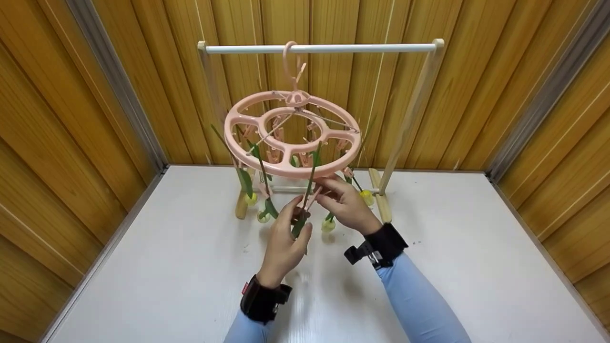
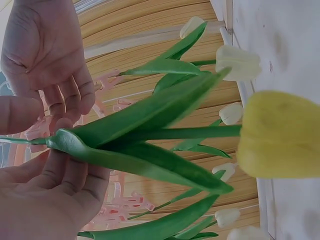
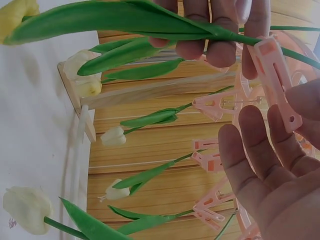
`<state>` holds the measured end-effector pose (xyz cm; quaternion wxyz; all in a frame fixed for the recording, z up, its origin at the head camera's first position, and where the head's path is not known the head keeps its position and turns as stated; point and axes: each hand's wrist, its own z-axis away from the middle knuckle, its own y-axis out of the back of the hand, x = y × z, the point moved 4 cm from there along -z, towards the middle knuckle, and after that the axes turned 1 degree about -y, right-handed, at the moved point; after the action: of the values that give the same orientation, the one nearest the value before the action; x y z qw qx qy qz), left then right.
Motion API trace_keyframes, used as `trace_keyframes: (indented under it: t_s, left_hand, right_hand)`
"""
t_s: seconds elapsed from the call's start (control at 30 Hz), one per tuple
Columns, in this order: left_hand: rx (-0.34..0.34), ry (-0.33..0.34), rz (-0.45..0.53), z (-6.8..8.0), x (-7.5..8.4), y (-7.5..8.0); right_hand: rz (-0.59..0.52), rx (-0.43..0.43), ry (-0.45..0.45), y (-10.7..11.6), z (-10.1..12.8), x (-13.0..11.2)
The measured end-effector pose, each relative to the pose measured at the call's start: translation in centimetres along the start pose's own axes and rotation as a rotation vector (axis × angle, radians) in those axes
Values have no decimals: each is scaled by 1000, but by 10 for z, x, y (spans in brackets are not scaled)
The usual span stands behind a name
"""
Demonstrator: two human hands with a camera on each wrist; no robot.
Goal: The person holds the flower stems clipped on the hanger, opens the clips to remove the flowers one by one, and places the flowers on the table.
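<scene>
A pink round clip hanger (image 1: 291, 167) hangs by its hook from the white rod (image 1: 324, 48) of a wooden rack. Several artificial tulips dangle head-down from its clips. My left hand (image 1: 299, 215) pinches the green stem (image 1: 310, 181) of one tulip just under the ring. In the left wrist view its yellow head (image 2: 280, 135) and long leaves (image 2: 150, 115) fill the frame, with the left hand (image 2: 55, 175) on the stem. My right hand (image 1: 330, 191) pinches a pink clip (image 3: 272, 75) at the ring's near edge, right beside that stem (image 3: 150, 17).
The rack's wooden leg (image 1: 410, 114) and foot (image 1: 381, 200) stand on a white table (image 1: 457, 247), enclosed by wood-panelled walls (image 1: 71, 143). Other hanging tulips, white (image 3: 112, 135) and yellow (image 1: 366, 197), crowd the space under the ring.
</scene>
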<state>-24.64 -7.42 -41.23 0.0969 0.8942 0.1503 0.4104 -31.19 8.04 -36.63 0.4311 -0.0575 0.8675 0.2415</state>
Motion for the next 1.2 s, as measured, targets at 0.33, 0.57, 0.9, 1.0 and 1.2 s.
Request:
trace_keyframes:
  t_s: [0.33, 0.57, 0.9, 1.0, 1.2]
  left_hand:
    - [17, 67, -58, 0, -5, -1]
    - [22, 113, -69, 0, -10, -2]
    - [23, 88, -78, 0, -14, 2]
    - [15, 91, -85, 0, -16, 3]
    - [-44, 65, -69, 0, -20, 6]
  right_hand:
    - [35, -17, 30, 2, -1, -1]
    - [44, -46, -2, 3, -3, 0]
    - [20, -77, -33, 7, -4, -5]
    - [12, -82, -41, 8, -4, -4]
    - [5, -86, -41, 9, -4, -2]
